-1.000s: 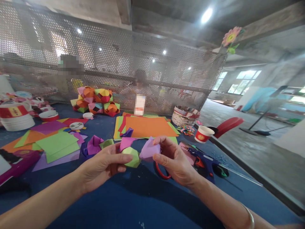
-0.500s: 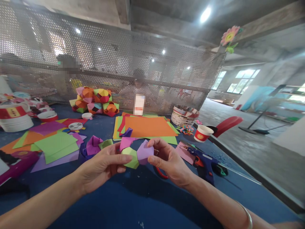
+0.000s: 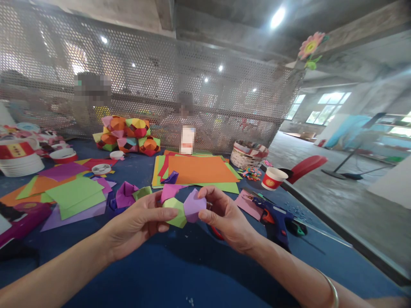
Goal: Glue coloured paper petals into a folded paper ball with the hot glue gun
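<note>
Between my two hands, above the blue table, is a folded paper piece made of joined green, lilac and magenta parts. My left hand pinches its green part, thumb on the near face. With thumb and fingers, my right hand grips the lilac part at its right edge. Behind my left hand lie folded purple and olive paper shapes, partly covered by it. Red scissor-like handles show below my right hand, mostly hidden.
A stack of coloured paper lies ahead, with loose sheets on the left. Finished paper balls stand behind. At right are a blue glue gun, a paper cup and a woven basket. A magenta glue gun lies left.
Both hands keep their hold on the folded paper piece, which has barely shifted. My right hand now covers more of the red handles.
</note>
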Action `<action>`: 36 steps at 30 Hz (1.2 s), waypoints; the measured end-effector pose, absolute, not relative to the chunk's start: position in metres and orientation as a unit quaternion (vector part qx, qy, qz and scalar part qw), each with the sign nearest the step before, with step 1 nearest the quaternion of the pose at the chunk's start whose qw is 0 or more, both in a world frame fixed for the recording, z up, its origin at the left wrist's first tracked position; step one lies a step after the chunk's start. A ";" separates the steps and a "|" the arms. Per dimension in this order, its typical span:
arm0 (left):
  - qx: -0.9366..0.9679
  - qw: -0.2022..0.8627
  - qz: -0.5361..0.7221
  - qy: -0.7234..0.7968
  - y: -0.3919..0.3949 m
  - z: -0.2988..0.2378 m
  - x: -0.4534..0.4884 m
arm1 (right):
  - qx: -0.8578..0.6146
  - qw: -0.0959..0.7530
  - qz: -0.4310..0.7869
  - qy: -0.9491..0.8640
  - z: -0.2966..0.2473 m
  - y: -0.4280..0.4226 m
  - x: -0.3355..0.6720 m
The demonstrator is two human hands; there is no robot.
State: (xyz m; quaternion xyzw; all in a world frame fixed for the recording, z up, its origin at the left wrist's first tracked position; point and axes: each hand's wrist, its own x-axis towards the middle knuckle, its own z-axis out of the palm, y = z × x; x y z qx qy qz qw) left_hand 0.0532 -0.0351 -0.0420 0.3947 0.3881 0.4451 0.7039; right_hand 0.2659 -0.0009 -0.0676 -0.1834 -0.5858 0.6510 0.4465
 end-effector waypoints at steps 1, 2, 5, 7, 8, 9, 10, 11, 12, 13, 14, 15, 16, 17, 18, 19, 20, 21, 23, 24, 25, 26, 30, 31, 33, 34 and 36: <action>0.396 0.704 0.444 0.388 -0.035 -0.042 0.053 | -0.182 0.446 0.654 -0.584 -0.068 -0.001 0.266; 0.398 0.704 0.442 0.387 -0.035 -0.042 0.053 | -0.180 0.445 0.656 -0.582 -0.068 -0.001 0.265; 0.401 0.704 0.440 0.387 -0.035 -0.042 0.053 | -0.175 0.446 0.659 -0.580 -0.070 -0.002 0.265; 0.402 0.705 0.440 0.385 -0.036 -0.042 0.053 | -0.175 0.446 0.659 -0.580 -0.071 -0.002 0.265; 0.402 0.705 0.440 0.384 -0.036 -0.042 0.053 | -0.176 0.446 0.658 -0.580 -0.071 -0.002 0.265; 0.402 0.706 0.440 0.383 -0.036 -0.041 0.053 | -0.177 0.445 0.657 -0.583 -0.071 -0.002 0.265; 0.401 0.707 0.440 0.382 -0.037 -0.040 0.053 | -0.177 0.443 0.655 -0.586 -0.070 -0.002 0.265; 0.401 0.708 0.439 0.381 -0.037 -0.040 0.053 | -0.177 0.441 0.652 -0.590 -0.070 -0.003 0.266; 0.403 0.708 0.438 0.380 -0.038 -0.039 0.054 | -0.177 0.439 0.649 -0.595 -0.068 -0.003 0.267; 0.406 0.708 0.437 0.378 -0.038 -0.039 0.054 | -0.178 0.438 0.645 -0.601 -0.067 -0.003 0.267; 0.410 0.708 0.436 0.376 -0.039 -0.039 0.054 | -0.180 0.436 0.639 -0.607 -0.065 -0.004 0.268; 0.414 0.707 0.435 0.373 -0.039 -0.039 0.053 | -0.180 0.434 0.634 -0.614 -0.063 -0.005 0.269; 0.419 0.707 0.433 0.372 -0.040 -0.039 0.053 | -0.179 0.433 0.628 -0.622 -0.061 -0.006 0.270; 0.423 0.705 0.432 0.371 -0.040 -0.040 0.052 | -0.178 0.430 0.622 -0.629 -0.059 -0.007 0.270; 0.425 0.703 0.432 0.372 -0.041 -0.040 0.052 | -0.177 0.428 0.618 -0.635 -0.057 -0.008 0.271; 0.427 0.700 0.434 0.372 -0.041 -0.041 0.051 | -0.176 0.424 0.616 -0.640 -0.055 -0.009 0.271; 0.431 0.697 0.436 0.372 -0.041 -0.041 0.050 | -0.174 0.421 0.614 -0.644 -0.053 -0.010 0.271; 0.436 0.695 0.436 0.370 -0.041 -0.040 0.050 | -0.174 0.418 0.614 -0.646 -0.052 -0.011 0.271; 0.449 0.689 0.436 0.366 -0.040 -0.038 0.049 | -0.172 0.411 0.613 -0.652 -0.050 -0.012 0.272; 0.455 0.686 0.433 0.367 -0.040 -0.037 0.049 | -0.169 0.408 0.610 -0.658 -0.050 -0.012 0.273; 0.460 0.684 0.430 0.368 -0.040 -0.036 0.048 | -0.169 0.404 0.605 -0.665 -0.051 -0.013 0.274; 0.463 0.682 0.428 0.371 -0.040 -0.035 0.048 | -0.170 0.399 0.596 -0.676 -0.051 -0.013 0.275; 0.477 0.672 0.413 0.389 -0.040 -0.036 0.046 | -0.186 0.374 0.524 -0.742 -0.050 -0.015 0.278; 0.481 0.667 0.409 0.396 -0.040 -0.037 0.045 | -0.189 0.367 0.502 -0.760 -0.050 -0.016 0.278; 0.492 0.654 0.406 0.406 -0.039 -0.039 0.044 | -0.191 0.356 0.467 -0.787 -0.049 -0.018 0.278; 0.499 0.648 0.407 0.407 -0.038 -0.040 0.044 | -0.192 0.351 0.453 -0.797 -0.048 -0.019 0.278; 0.512 0.638 0.411 0.402 -0.037 -0.041 0.043 | -0.195 0.347 0.434 -0.808 -0.049 -0.019 0.278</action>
